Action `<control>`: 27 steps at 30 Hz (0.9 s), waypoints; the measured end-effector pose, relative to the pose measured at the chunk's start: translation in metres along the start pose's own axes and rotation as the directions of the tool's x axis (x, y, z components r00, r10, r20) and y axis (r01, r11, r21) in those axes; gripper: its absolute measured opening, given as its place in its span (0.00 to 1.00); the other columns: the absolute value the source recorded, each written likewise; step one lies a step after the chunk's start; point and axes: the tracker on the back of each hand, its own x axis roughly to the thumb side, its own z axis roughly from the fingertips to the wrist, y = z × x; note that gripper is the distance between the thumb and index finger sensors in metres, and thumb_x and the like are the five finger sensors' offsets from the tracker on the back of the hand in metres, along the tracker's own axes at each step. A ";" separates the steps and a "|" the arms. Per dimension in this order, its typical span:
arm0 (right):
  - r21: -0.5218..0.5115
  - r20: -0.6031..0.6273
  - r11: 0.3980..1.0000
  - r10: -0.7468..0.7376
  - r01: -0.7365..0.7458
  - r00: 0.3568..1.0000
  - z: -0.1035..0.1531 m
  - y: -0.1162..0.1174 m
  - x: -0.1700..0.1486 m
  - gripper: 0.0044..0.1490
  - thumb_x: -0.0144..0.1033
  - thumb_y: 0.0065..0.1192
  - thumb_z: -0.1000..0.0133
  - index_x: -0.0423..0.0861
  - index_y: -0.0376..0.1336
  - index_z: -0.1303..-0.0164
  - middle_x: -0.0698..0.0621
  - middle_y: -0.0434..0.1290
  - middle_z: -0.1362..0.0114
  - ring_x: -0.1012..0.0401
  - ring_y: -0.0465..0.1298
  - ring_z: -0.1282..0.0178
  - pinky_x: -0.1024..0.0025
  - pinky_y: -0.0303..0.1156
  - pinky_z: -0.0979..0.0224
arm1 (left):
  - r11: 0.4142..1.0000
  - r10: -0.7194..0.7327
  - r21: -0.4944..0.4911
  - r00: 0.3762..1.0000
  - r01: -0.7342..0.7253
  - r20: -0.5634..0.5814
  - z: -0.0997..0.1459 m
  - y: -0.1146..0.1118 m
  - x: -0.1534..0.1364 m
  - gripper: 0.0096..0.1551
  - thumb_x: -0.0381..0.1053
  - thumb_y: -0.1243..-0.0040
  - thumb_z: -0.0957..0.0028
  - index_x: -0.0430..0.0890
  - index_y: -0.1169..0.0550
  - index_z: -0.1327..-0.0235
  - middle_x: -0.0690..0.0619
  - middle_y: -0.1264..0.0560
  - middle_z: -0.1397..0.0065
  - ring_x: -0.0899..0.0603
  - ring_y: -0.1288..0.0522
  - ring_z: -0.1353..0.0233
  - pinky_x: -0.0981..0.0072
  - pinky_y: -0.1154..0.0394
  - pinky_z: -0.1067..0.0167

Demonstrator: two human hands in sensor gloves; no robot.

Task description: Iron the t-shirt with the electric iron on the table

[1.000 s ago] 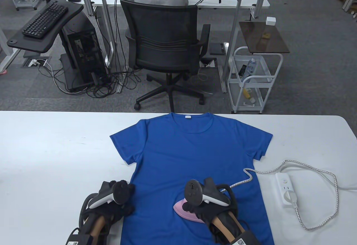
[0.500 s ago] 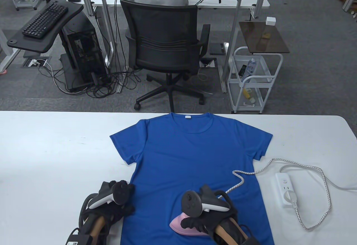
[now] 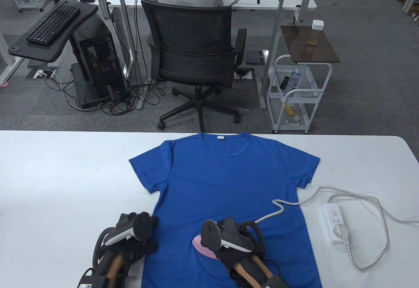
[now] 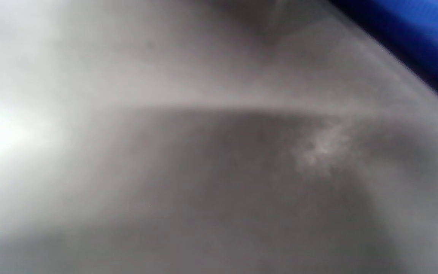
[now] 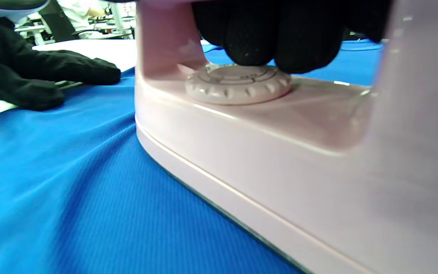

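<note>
Blue and finely ribbed, the t-shirt point(image 3: 226, 183) lies flat and face-up on the white table point(image 3: 59, 176), collar at the far edge, hem running off the near edge. We see soft ripples in the fabric beside the pale pink iron point(image 3: 204, 248), which sits soleplate-down on the shirt's lower part — its ridged dial point(image 5: 238, 83) under the handle. The right hand point(image 3: 234, 252) grips that handle, its fingers point(image 5: 264, 34) wrapped over the dial. The left hand point(image 3: 136, 248) rests flat on the shirt's left hem edge. The iron's braided cord point(image 3: 294, 202) runs right to a white power strip point(image 3: 335, 222) near the table's right edge.
</note>
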 end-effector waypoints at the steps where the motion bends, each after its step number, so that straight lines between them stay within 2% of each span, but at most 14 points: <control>1: -0.007 -0.002 1.000 -0.001 0.001 1.000 -0.002 0.000 0.001 0.45 0.52 0.46 0.50 0.39 0.62 0.27 0.41 0.75 0.39 0.43 0.79 0.47 0.44 0.73 0.41 | 1.000 0.000 -0.001 1.000 0.000 0.000 0.000 0.000 0.000 0.48 0.67 0.59 0.52 0.61 0.65 0.24 0.55 0.70 0.19 0.36 0.71 0.19 0.36 0.63 0.27; 11: -0.032 0.006 0.999 0.001 -0.001 1.000 -0.002 0.001 0.002 0.45 0.52 0.46 0.50 0.38 0.62 0.27 0.40 0.75 0.39 0.43 0.78 0.47 0.44 0.73 0.42 | 1.000 -0.012 -0.009 1.000 0.012 0.000 0.000 0.001 0.000 0.49 0.67 0.59 0.52 0.61 0.65 0.24 0.55 0.70 0.19 0.36 0.70 0.19 0.36 0.63 0.26; 16: 0.024 0.095 1.000 -0.018 0.016 0.995 0.005 0.001 0.008 0.45 0.52 0.47 0.51 0.39 0.62 0.27 0.41 0.75 0.39 0.43 0.78 0.47 0.43 0.73 0.41 | 1.000 -0.009 -0.003 1.000 0.009 0.003 0.000 0.000 0.000 0.49 0.67 0.60 0.52 0.61 0.65 0.24 0.55 0.70 0.19 0.36 0.71 0.19 0.36 0.63 0.27; 24: 0.174 0.270 0.984 -0.080 0.033 0.960 0.021 0.001 0.025 0.45 0.52 0.49 0.53 0.40 0.62 0.27 0.41 0.75 0.39 0.43 0.78 0.46 0.43 0.72 0.40 | 0.999 -0.031 0.006 0.999 0.031 0.013 0.001 0.001 -0.001 0.49 0.68 0.60 0.52 0.61 0.64 0.24 0.55 0.69 0.18 0.35 0.70 0.18 0.36 0.62 0.26; 27: 0.179 0.273 0.983 -0.080 0.031 0.959 0.022 0.001 0.026 0.45 0.52 0.49 0.53 0.41 0.62 0.27 0.41 0.75 0.38 0.43 0.77 0.46 0.43 0.72 0.40 | 0.998 -0.048 0.034 0.999 0.048 0.020 0.003 0.002 -0.004 0.49 0.68 0.60 0.53 0.61 0.63 0.23 0.55 0.67 0.17 0.36 0.67 0.17 0.36 0.60 0.25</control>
